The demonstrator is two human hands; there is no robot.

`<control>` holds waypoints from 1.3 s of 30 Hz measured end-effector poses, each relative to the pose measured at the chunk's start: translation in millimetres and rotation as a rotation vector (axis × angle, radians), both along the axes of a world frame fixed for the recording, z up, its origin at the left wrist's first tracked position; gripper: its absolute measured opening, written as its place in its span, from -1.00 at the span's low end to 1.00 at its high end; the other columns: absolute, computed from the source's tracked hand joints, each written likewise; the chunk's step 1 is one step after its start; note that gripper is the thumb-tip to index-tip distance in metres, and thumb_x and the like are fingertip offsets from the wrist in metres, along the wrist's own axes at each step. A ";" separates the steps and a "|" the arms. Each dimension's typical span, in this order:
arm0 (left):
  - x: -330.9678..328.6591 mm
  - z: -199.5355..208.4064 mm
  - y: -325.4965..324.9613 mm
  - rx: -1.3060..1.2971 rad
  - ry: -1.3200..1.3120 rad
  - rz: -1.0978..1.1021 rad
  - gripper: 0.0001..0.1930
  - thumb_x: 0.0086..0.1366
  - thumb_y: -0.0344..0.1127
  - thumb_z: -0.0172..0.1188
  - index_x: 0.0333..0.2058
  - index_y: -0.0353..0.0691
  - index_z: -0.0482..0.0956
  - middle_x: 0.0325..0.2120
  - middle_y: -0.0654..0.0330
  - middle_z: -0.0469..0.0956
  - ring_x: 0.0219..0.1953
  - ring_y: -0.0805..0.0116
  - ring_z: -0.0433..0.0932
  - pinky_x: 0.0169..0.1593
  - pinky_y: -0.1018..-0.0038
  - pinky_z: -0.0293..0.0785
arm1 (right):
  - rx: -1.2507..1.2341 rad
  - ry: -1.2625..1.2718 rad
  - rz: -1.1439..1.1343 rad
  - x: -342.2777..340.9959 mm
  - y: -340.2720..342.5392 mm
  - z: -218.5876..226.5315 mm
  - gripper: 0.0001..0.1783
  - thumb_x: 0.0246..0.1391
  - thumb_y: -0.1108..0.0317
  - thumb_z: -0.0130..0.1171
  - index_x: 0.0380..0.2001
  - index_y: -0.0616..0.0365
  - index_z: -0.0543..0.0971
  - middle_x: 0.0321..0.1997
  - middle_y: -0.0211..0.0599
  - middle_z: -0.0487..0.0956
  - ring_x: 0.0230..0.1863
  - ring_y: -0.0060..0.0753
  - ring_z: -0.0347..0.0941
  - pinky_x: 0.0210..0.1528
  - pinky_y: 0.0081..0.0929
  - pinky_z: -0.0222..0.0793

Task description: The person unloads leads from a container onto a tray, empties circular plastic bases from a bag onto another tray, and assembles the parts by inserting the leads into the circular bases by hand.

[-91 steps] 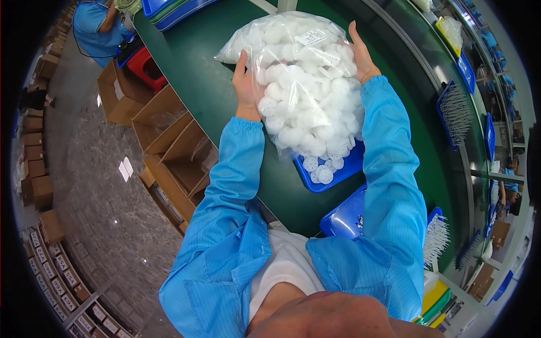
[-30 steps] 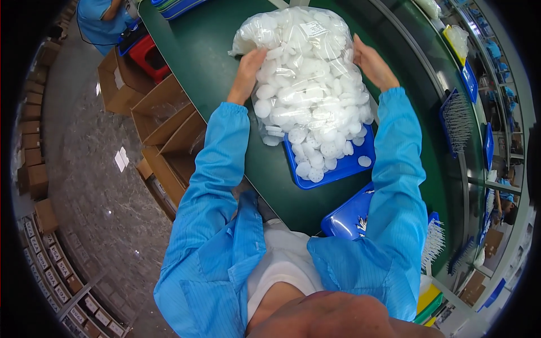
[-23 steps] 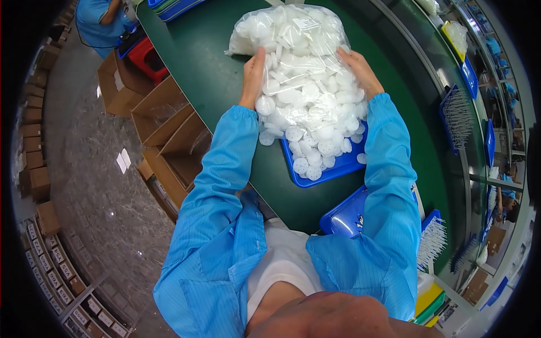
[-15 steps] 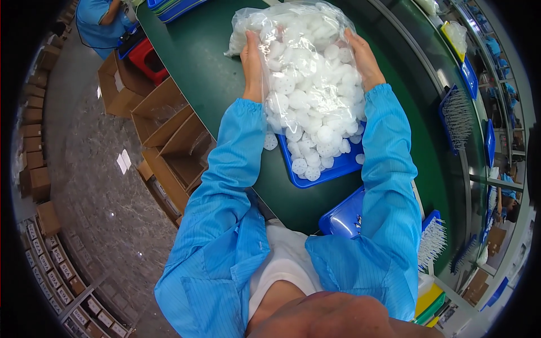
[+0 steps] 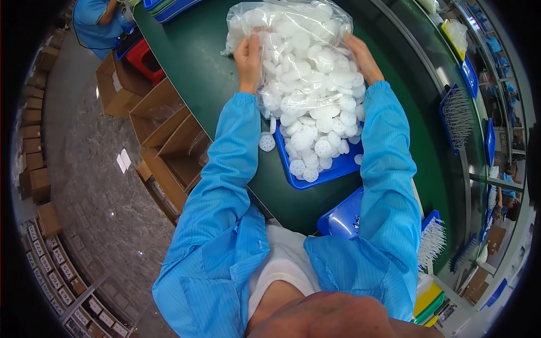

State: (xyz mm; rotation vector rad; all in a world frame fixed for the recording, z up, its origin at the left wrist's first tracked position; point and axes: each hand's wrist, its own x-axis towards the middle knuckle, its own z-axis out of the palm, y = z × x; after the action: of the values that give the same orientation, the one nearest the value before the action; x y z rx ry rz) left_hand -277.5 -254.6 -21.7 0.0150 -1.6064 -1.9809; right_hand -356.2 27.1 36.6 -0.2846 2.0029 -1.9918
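A large clear plastic bag (image 5: pixel 304 42) full of white perforated discs is held between my two hands over a blue tray (image 5: pixel 307 183). Its mouth faces me, and discs (image 5: pixel 322 147) spill out of it into the tray. My left hand (image 5: pixel 248 59) grips the bag's left side, fingers curled against the film. On the right side my right hand (image 5: pixel 363 58) holds the bag, its fingertips partly hidden behind the plastic. One loose disc (image 5: pixel 267 142) lies on the green table just left of the tray.
A second blue tray (image 5: pixel 342 214) with small dark parts sits nearer me. Open cardboard boxes (image 5: pixel 169 135) stand left of the green table (image 5: pixel 197 56). Along the right side, blue trays of white bristle-like pieces (image 5: pixel 457 118) line a rail. A person in blue (image 5: pixel 96 22) works at far left.
The bag and both hands have shifted slightly left. More discs have slid out toward the tray, and one now stands on edge at its left rim.
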 end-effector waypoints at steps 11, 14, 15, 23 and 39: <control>17.0 -20.6 7.4 0.151 -0.259 0.050 -0.43 0.47 0.11 0.15 -0.14 -0.44 0.65 -0.24 0.23 0.63 -0.19 0.50 0.46 -0.07 0.53 0.39 | 0.336 -0.004 0.008 -7.9 -13.2 -12.7 -0.17 0.27 -0.28 0.15 0.21 0.34 0.54 0.25 -0.08 0.56 0.23 -0.26 0.50 0.27 -0.44 0.35; 23.0 -11.7 16.6 0.221 -0.288 0.028 -0.40 0.46 0.12 0.17 -0.05 -0.46 0.63 -0.15 0.17 0.64 -0.12 0.45 0.50 0.00 0.52 0.40 | 0.343 0.019 -0.029 -12.6 -12.2 -29.5 -0.14 0.27 -0.29 0.14 0.21 0.38 0.53 0.25 -0.05 0.55 0.23 -0.23 0.49 0.27 -0.43 0.35; 26.1 -9.7 16.8 0.312 -0.277 0.007 -0.39 0.45 0.12 0.18 0.00 -0.47 0.61 -0.11 0.14 0.64 -0.08 0.43 0.50 0.05 0.51 0.39 | 0.304 -0.050 -0.041 -14.2 -13.8 -34.2 -0.13 0.27 -0.29 0.13 0.21 0.40 0.52 0.26 -0.04 0.55 0.23 -0.23 0.49 0.27 -0.42 0.35; 45.8 -7.5 11.2 0.342 -0.292 0.087 -0.34 0.46 0.10 0.16 0.19 -0.46 0.49 0.09 0.07 0.56 0.10 0.32 0.50 0.19 0.46 0.35 | 0.385 0.054 0.029 -28.4 -34.8 -30.1 -0.07 0.26 -0.34 0.11 0.22 0.43 0.50 0.24 -0.04 0.56 0.21 -0.22 0.51 0.26 -0.40 0.35; 26.4 -4.4 1.9 -0.206 -0.346 0.359 -0.40 0.47 0.07 0.14 -0.12 -0.58 0.62 -0.26 0.12 0.67 -0.24 0.34 0.57 -0.11 0.42 0.48 | 0.452 0.200 0.026 -7.8 -28.5 -11.3 -0.33 0.23 -0.18 0.27 0.01 0.28 0.67 -0.05 -0.24 0.67 -0.08 -0.47 0.53 -0.01 -0.46 0.42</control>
State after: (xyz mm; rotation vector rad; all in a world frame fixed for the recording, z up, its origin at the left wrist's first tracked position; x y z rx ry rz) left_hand -251.1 -252.8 -26.2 0.5535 -1.8619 -1.5906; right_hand -364.0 -1.4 25.3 -0.4124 2.4864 -1.4841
